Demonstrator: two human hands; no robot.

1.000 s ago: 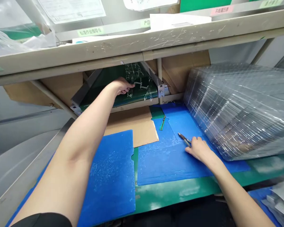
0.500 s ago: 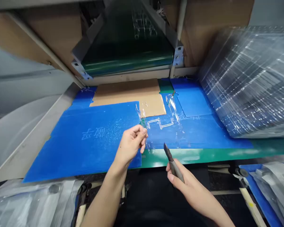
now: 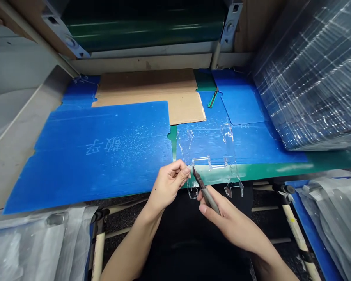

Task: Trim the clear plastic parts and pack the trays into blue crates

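Between the fingers of my left hand is the left side of a clear plastic part, a thin frame with two long sides joined by a stepped bar. It hangs over the table's front edge. My right hand is wrapped round the grey handles of a pair of nippers. Their dark tips point up and left, close to the plastic frame beside my left fingertips. Whether the jaws touch the plastic I cannot tell.
Blue sheets and a cardboard piece cover the green bench. A green-handled cutter lies behind the part. Stacked clear trays stand at right. A conveyor roller is at the back; wrapped bundles flank me.
The clear frame has come nearer to me, its lower ends now over the bench edge. The nippers have moved left, up to the frame by my left fingers. The view has tilted downward.
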